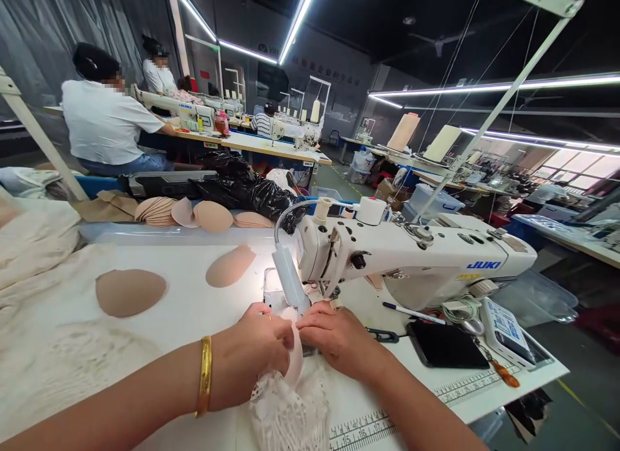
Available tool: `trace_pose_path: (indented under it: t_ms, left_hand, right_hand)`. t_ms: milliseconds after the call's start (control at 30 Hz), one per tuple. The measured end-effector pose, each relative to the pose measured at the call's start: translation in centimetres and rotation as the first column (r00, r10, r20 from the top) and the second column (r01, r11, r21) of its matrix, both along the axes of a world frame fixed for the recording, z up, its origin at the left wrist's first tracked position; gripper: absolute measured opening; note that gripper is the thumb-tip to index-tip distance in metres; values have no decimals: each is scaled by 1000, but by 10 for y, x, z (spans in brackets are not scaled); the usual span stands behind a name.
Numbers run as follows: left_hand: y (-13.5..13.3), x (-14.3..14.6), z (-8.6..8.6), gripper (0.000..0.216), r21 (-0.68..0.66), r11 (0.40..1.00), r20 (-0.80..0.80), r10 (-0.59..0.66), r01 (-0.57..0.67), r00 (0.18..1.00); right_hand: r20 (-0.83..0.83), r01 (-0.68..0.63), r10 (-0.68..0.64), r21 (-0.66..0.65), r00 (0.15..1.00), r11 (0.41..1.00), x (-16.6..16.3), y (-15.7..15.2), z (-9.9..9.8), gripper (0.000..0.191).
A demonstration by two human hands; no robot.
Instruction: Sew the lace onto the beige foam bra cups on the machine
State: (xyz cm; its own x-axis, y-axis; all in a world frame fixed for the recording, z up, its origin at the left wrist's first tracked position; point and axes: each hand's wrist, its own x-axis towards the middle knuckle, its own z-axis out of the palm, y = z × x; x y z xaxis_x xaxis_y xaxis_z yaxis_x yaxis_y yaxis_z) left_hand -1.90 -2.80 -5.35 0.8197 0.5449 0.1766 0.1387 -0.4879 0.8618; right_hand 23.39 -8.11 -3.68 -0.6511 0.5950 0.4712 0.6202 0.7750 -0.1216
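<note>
Under the head of a white sewing machine, both my hands work at a pale pink bra cup. My left hand, with a gold bangle at the wrist, grips the cup from its left side, fingers curled. On the right, my right hand presses its bunched fingers on the cup's upper edge, close to the needle area. White lace fabric hangs from the cup toward me. A lamp on a bent neck lights this spot and hides the needle. Two loose beige cups lie to the left.
Stacked beige cups line the table's back edge beside a black plastic bag. White lace is heaped at far left. Right of my hands are a black phone, a pen and a control box. Other people sit at machines beyond.
</note>
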Motion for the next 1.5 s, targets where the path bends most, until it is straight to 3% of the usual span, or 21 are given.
trace_pose_path:
  t_ms: [200, 567, 767, 933, 1200, 1333, 1500]
  left_hand:
    - [-8, 0, -5, 19, 234, 972, -64, 5, 10, 998]
    - [-5, 2, -27, 32, 260, 964, -33, 70, -59, 997]
    - [-1, 1, -27, 39, 308, 950, -58, 65, -44, 996]
    - [5, 4, -12, 33, 393, 919, -135, 12, 42, 991]
    - [20, 1, 42, 33, 445, 863, -429, -28, 238, 903]
    - [29, 0, 49, 30, 468, 846, -445, -24, 256, 895]
    - [25, 1, 53, 31, 564, 765, -480, -1, 310, 877]
  right_hand:
    - [-6, 122, -123, -92, 992, 988, 1, 1, 1, 43]
    - [-25, 141, -146, -121, 989, 982, 4, 3, -5, 38]
    - [-28, 134, -138, -115, 990, 984, 4, 3, -8, 40]
    - [-23, 133, -137, -104, 990, 986, 5, 4, -9, 42]
    - [45, 216, -215, -32, 976, 976, 9, 7, -18, 43]
    - [34, 207, -206, -28, 978, 978, 9, 7, -16, 44]
    - [-43, 75, -75, -21, 996, 997, 3, 3, -6, 40]
